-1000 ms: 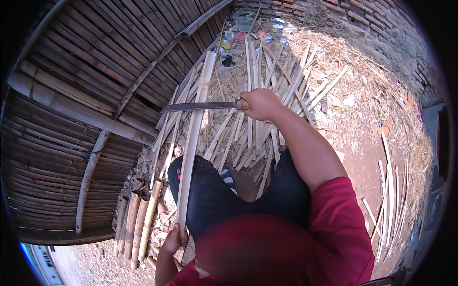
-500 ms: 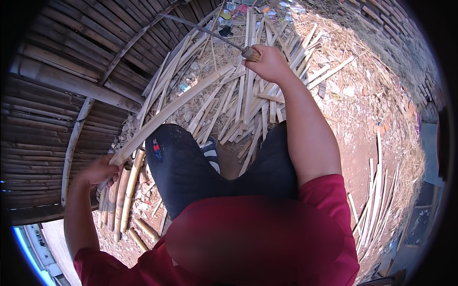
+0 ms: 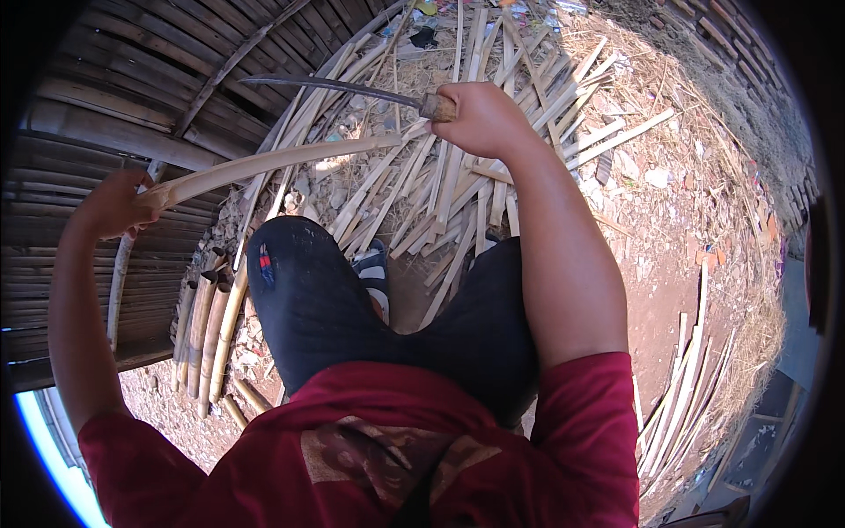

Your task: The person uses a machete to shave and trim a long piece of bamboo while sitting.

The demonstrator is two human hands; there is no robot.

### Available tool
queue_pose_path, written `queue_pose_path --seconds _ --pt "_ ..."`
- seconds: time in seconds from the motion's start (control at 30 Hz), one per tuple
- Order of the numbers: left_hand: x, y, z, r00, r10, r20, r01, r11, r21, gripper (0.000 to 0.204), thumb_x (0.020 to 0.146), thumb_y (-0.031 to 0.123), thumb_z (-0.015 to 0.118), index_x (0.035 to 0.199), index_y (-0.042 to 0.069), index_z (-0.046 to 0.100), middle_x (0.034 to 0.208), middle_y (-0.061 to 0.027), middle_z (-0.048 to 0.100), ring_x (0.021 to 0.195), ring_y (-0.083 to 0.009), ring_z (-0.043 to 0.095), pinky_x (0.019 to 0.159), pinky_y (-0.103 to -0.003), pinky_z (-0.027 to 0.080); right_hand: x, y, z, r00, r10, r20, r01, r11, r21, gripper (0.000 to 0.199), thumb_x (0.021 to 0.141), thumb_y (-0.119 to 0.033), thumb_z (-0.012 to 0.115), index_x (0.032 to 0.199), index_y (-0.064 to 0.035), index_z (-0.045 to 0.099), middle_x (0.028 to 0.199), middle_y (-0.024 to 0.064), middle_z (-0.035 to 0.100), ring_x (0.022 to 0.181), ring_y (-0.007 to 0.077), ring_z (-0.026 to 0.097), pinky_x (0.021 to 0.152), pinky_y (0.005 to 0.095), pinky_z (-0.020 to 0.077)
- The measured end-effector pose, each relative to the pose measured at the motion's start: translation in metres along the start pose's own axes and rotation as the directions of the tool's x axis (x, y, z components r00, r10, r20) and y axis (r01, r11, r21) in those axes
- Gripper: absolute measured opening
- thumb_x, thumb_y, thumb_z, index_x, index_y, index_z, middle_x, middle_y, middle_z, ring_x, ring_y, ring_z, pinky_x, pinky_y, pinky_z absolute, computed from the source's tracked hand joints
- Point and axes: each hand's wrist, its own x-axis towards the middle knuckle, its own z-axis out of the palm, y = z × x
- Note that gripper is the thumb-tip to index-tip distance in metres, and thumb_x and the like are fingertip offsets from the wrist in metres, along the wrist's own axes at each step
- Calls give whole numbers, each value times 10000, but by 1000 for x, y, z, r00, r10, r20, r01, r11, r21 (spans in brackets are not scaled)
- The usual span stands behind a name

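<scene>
My left hand (image 3: 113,204) grips one end of a long pale split bamboo strip (image 3: 273,163), out to the left and raised above the bamboo poles. The strip runs across in front of my knees, its far end close to the pile of cut strips. In my right hand (image 3: 484,116) is the wooden handle of a machete (image 3: 352,87), my fingers wrapped round it. Its long, slightly curved blade points left, beyond the strip and apart from it in the picture.
Many split bamboo strips (image 3: 449,185) lie heaped on the ground ahead. Whole bamboo poles (image 3: 202,330) rest beside my left knee, below a bamboo slat wall (image 3: 79,220). Another bundle of thin strips (image 3: 687,396) lies at the right. A brick wall (image 3: 731,44) stands far right.
My left hand has moved up and left with the bamboo strip, which now lies flatter across the view. The machete has shifted slightly left, its blade turned more level.
</scene>
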Motion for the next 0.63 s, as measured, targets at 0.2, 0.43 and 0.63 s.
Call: queue_pose_path --seconds 0.2,0.43,0.63 --pt "7 7 -9 1000 14 12 -16 971 238 619 749 11 831 1288 35 528 983 -185 705 714 -202 723 509 -304 531 0 -6 -4 992 53 114 -48 997 -52 458 804 -357 762 1177 -94 715 1079 170 719 1048 366 677 896 461 542" --pt "-29 22 -25 996 51 -68 -62 983 -173 680 727 -27 811 1335 79 526 1224 -128 606 901 -155 690 738 -273 563 -3 4 8 998 34 56 -32 999 -32 404 779 -350 798 1024 -36 732 912 196 721 871 378 692 787 439 530" --pt "-4 -45 12 824 112 -556 -466 691 -552 453 913 151 724 1324 103 540 1186 2 574 946 -93 616 884 -267 502 6 -3 15 975 108 192 -96 993 -72 522 781 -395 798 1168 -57 709 1096 204 721 1057 376 679 914 456 534"
